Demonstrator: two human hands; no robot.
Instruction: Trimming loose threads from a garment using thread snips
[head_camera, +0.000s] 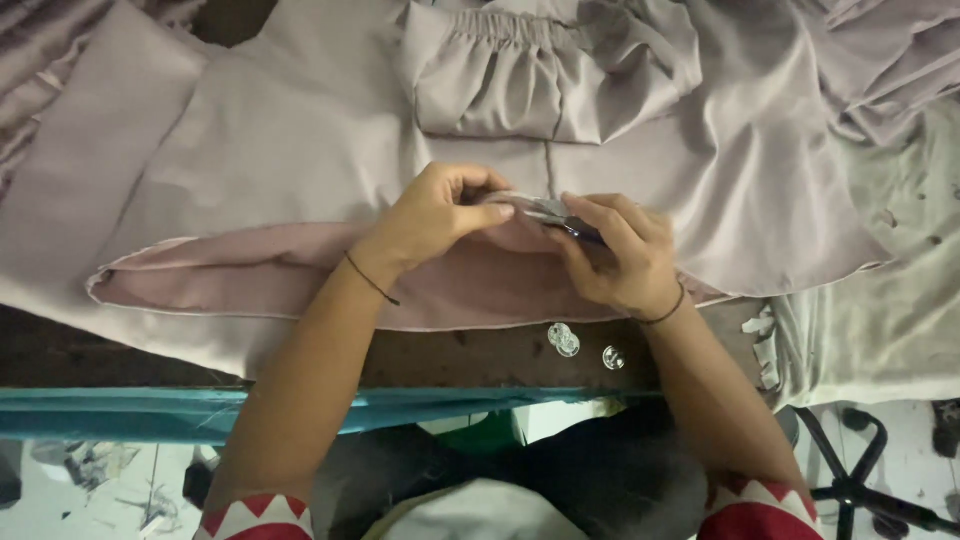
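**Both hands pinch the garment's folded hem at mid-counter**

Dark wood shows along the near edge of the counter (480, 358), above a teal strip, and a worn greenish-white cloth (880, 320) covers the right end; below, a pale littered floor and the black base of a chair (860, 480) are visible. A pale mauve garment (300, 140) lies spread across most of the surface, its gathered part (520, 80) at the far side and its hem (300, 280) turned back toward the person, running left to right.

The left hand (435, 215) and right hand (615, 255) meet at the middle of that hem. The left fingers are pressed together, thumb against forefinger, pinching a small fold of fabric. The right fingers are curled around a small dark tool (580, 230), with its tip pointing left at the pinched fold; what kind of tool it is cannot be made out. The fold lies directly between the two hands, touching both, with neither hand clearly nearer.

Three clear round snap fasteners (565, 340) lie on the bare wood just beside the right wrist
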